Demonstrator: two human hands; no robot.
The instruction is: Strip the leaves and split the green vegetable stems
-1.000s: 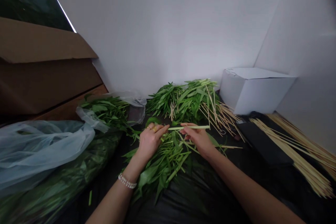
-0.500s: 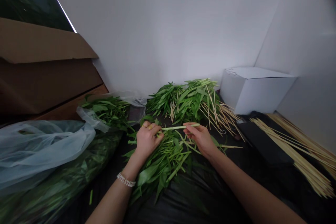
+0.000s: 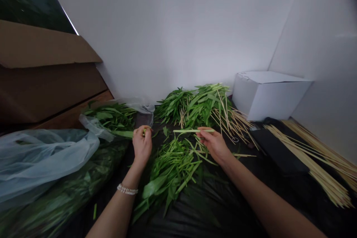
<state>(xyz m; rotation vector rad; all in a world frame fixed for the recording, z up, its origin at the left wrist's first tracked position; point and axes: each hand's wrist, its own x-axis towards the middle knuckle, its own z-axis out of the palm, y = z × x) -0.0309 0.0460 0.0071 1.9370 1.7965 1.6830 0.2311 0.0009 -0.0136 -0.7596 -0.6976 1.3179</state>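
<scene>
My right hand (image 3: 214, 144) pinches a pale green water spinach stem (image 3: 185, 131), held level with its bare end pointing left. My left hand (image 3: 142, 145) is closed on a leafy water spinach piece (image 3: 124, 133), whose long leaf sticks out to the left. Most of that piece is hidden by the fingers. A gap separates the two hands. Beneath and between them lies a loose pile of water spinach (image 3: 170, 167) with leaves and cut stems, on black plastic sheeting (image 3: 212, 208).
Behind are leafy bunches (image 3: 206, 104) with thin wooden sticks (image 3: 234, 122). A white box (image 3: 276, 96) stands back right, near long sticks (image 3: 318, 167) and a black flat case (image 3: 279, 148). At left are a plastic bag (image 3: 47, 160) of greens and a cardboard box (image 3: 47, 89).
The hands have come apart. My left hand has moved left with the leafy piece, while the bare stem stays in my right hand, almost in place.
</scene>
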